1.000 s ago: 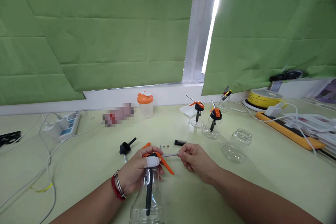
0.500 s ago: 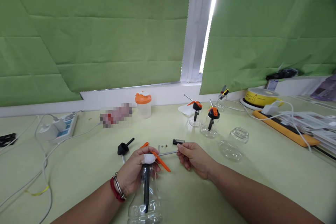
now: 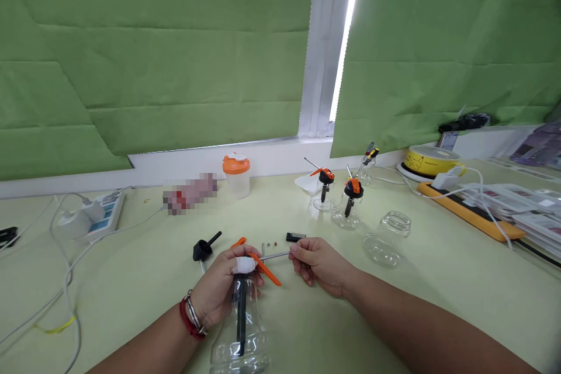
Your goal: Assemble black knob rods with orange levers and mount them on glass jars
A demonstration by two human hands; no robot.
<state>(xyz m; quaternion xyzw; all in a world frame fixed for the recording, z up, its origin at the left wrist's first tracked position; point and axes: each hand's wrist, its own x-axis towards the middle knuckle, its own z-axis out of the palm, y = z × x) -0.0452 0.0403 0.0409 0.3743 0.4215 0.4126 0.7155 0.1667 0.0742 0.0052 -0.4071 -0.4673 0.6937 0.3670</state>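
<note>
Fingers (image 3: pixel 244 250) of the left hand (image 3: pixel 214 289) curl closed around the top of a clear bottle with sloping shoulders (image 3: pixel 258 336), the thumb wrapped in white tape (image 3: pixel 244 265); those of the right hand (image 3: pixel 322 266) pinch the end of a thin silver metal rod (image 3: pixel 277 255).

From the left across the pale green surface (image 3: pixel 144 280), a white power strip (image 3: pixel 113 217) sits near the wall. Next comes a pink and red object (image 3: pixel 190 194), too pixelated to identify. An angular black piece with a slim stem (image 3: pixel 202 250) lies near the left hand, and a translucent cup with an orange lid (image 3: pixel 237 181) stands farther back. The bottle is at the near middle, a long black tube (image 3: pixel 241 318) inside it. From its top a flat orange lever (image 3: pixel 268 272) slants down to the right. The rod spans the gap between the hands; how its left end meets the top is hidden. Beyond it lie a small metal pin (image 3: pixel 263 250), two tiny bits (image 3: pixel 275 243) and, near the right fingertips, a black cylinder with a coiled spring (image 3: pixel 295 237). Farther right are two clear jars with black-and-orange tops (image 3: pixel 346 220), an open-mouthed clear jar (image 3: pixel 381 249), a round yellow container (image 3: pixel 429 160) and a long orange power strip (image 3: pixel 464 208).
</note>
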